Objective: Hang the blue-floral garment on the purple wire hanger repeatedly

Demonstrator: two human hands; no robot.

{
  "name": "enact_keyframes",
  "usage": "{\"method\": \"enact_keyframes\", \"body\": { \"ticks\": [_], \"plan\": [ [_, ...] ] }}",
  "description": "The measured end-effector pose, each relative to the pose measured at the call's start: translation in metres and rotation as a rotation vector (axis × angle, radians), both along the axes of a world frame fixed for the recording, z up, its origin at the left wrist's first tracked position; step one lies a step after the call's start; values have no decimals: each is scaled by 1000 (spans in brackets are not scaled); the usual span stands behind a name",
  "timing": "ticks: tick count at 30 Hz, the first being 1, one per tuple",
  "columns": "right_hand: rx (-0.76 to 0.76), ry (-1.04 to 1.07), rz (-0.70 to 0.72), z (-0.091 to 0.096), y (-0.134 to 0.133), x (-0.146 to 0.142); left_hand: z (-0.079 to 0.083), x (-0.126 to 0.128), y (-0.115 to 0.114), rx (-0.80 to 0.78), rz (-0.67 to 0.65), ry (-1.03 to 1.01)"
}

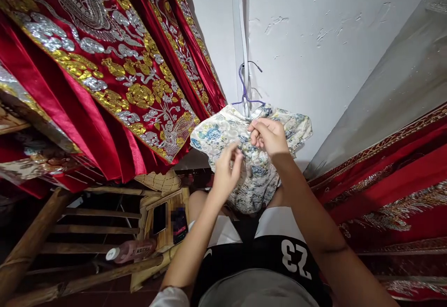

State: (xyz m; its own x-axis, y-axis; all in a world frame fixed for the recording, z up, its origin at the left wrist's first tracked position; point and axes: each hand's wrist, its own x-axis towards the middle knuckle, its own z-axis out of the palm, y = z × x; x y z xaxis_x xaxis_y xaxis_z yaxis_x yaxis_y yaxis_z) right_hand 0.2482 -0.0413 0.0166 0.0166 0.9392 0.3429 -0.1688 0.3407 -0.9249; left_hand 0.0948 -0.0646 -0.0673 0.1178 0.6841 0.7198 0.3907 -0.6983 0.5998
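A short-sleeved floral garment (253,172), cream with blue and yellow flowers, hangs in front of me on a purple hanger (243,83). At its front, just below the neckline, my left hand (227,167) has thumb and fingers curled together in a pinch. Something small and dark shows at those fingertips, too small to name. Higher and to the right, my right hand (270,137) is closed in a pinch close to the collar. What it grips, if anything, is too fine to see.
Red embroidered cloth (139,88) with gold and silver sequins hangs on the left. More red cloth (391,195) lies on the right. A bamboo bench (104,274) at lower left bears two phones (179,224) and a pink bottle (134,250). Behind the garment stands a white wall (300,56).
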Motion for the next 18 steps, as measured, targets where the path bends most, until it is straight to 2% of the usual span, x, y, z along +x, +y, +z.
{"method": "enact_keyframes", "body": {
  "ticks": [2, 4, 6, 8, 11, 13, 16, 18],
  "plan": [
    [10, -13, 6, 1, -2, -1, 42, -2, 16, 123, 50, 24],
    [45, -27, 12, 2, -2, -1, 74, -1, 29, 164, 9, 146],
    [90, -47, -4, -1, 1, 0, 93, 4, 34, 177, -9, 232],
    [116, -78, -58, -13, 7, 0, 102, 8, 33, 199, 11, 251],
    [62, -180, -64, -41, 14, 2, 105, 5, 30, 247, 99, 162],
    [-13, -228, -10, -60, 12, 5, 101, -9, 37, 257, 184, -12],
    [-84, -190, 0, -79, -4, 10, 82, -50, 59, 188, 206, -405],
    [-90, -135, -9, -83, -17, 9, 58, -80, 75, 6, 88, -575]
  ]
}}
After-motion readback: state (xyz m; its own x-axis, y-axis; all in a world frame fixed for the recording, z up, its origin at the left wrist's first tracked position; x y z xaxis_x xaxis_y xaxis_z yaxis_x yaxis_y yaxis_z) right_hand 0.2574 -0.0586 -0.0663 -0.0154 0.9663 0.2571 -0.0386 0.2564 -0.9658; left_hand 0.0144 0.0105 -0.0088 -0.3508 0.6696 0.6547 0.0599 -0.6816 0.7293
